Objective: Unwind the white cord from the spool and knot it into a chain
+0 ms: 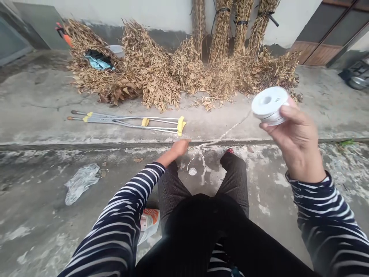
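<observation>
My right hand (300, 142) is raised at the right, its fingers closed around the rim of a white spool (269, 104) wound with pale cord. From the spool a white cord (230, 130) slants down to the left, towards my left hand (181, 149). That hand is low in front of my left knee, fingers closed at the cord's end; the exact grip is small and blurred. Loose strands dangle beside it. Between my feet lies a small white ball of cord (192, 171) on the ground.
A pair of crutches (129, 121) lies on the raised concrete ledge (43, 111). Behind it, dried plant stalks (155, 69) are heaped against the wall, with tied bundles (221, 30) standing upright. A clear plastic sheet (82, 182) and a printed bag (150, 223) are at the left.
</observation>
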{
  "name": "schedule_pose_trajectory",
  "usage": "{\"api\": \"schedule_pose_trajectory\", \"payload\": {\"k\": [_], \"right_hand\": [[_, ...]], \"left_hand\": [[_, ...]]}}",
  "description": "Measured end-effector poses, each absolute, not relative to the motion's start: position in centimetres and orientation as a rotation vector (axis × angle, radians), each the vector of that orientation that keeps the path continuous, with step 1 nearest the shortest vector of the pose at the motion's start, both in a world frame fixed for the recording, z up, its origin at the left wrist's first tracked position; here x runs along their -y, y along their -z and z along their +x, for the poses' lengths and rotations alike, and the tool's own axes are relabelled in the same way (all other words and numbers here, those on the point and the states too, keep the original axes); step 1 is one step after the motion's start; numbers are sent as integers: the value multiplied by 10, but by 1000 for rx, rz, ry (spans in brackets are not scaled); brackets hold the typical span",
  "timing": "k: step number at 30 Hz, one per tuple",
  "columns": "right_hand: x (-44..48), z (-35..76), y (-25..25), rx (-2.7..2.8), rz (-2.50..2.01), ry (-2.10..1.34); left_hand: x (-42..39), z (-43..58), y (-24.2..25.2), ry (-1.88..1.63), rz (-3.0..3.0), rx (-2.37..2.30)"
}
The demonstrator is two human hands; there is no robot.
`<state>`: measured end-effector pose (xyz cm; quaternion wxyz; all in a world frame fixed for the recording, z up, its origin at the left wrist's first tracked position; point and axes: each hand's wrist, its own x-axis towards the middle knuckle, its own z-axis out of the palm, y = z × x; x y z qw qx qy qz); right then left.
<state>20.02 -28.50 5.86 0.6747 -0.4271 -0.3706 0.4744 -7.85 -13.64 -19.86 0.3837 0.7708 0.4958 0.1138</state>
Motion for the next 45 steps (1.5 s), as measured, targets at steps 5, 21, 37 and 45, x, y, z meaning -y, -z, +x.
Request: {"api": "schedule_pose_trajectory", "payload": {"k": [5,21,37,45], "right_hand": [[266,194,-17,847,-1102,-1187],[275,184,30,826,-1119,-1404],[281,193,56,814,-975,-1469],[286,208,76,809,-942,-1554]], "left_hand": [[137,-39,132,-792,1637,-1036],[191,25,96,-1111,1635,-540],[202,24,107,-932,1276,-559],[201,20,100,-913,1440,-633]]}}
